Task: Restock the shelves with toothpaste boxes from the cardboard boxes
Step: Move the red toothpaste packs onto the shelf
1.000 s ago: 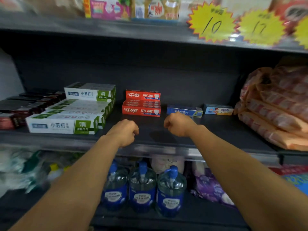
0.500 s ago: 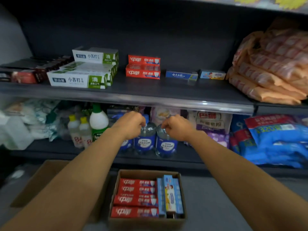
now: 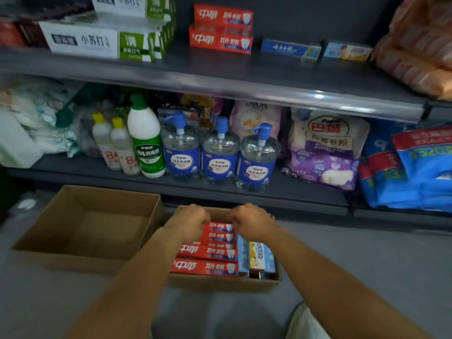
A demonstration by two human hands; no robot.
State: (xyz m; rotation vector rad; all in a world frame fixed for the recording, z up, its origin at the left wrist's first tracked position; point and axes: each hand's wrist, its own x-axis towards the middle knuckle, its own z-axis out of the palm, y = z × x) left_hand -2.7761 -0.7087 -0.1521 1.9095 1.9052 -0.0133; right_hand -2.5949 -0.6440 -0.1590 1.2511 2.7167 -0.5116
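Note:
A small cardboard box (image 3: 220, 283) on the floor holds several red toothpaste boxes (image 3: 205, 266) lying flat, with light-blue boxes (image 3: 259, 259) standing on edge at their right. My left hand (image 3: 188, 222) and my right hand (image 3: 253, 222) are over the far end of this box, knuckles up and fingers curled. They rest at either end of the farthest red box (image 3: 220, 227). Whether they grip it is hidden. On the upper shelf (image 3: 220, 86) stand two stacked red toothpaste boxes (image 3: 221, 40), green-and-white ones (image 3: 97, 42), a blue one (image 3: 289, 48) and a pale one (image 3: 347, 51).
An empty, larger cardboard box (image 3: 80, 260) sits on the floor to the left. The lower shelf carries bleach bottles (image 3: 145, 143), three blue pump bottles (image 3: 219, 152) and bags of washing powder (image 3: 325, 152). Orange packets (image 3: 415, 57) fill the upper shelf's right end.
My view has tilted down from the toothpaste shelf to the floor. Both hands have dropped from the shelf edge to the far end of the filled cardboard box, staying curled.

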